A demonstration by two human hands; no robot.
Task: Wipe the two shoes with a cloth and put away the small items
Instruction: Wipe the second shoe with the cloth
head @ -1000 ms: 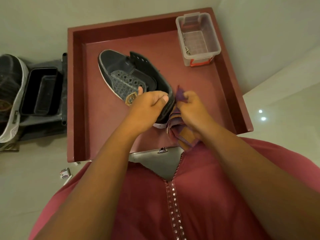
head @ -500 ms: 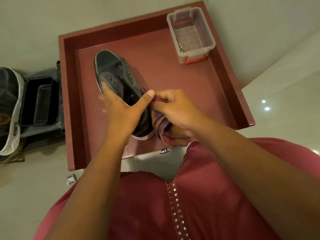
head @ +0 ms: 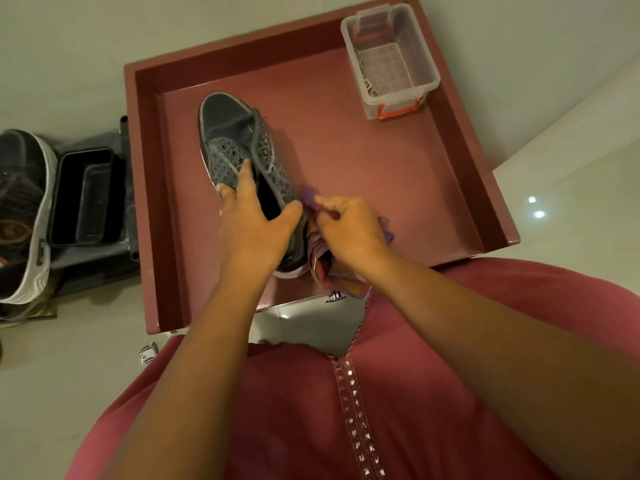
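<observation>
Dark canvas shoe (head: 239, 157) under my hands — I am wiping along its side with the cloth (head: 323, 259).

I am bracing the shoe with my left hand (head: 254, 223), fingers (head: 244, 171) spread over the lace panel and thumb hooked at the collar, while my right hand (head: 349, 230) is clenched on the bunched purple-striped cloth, pressing it to the shoe's right flank near the heel. To do this well, I judge I should be keeping the shoe pinned flat on the red tray (head: 381, 188) and drawing the cloth in long strokes from heel to toe, refolding it to a clean face. Counting: one shoe in the tray, a second shoe (head: 26, 216) lying well apart on the floor at left, one cloth, one clear plastic box (head: 389, 60) at the tray's far corner — its contents are too small to make out.
</observation>
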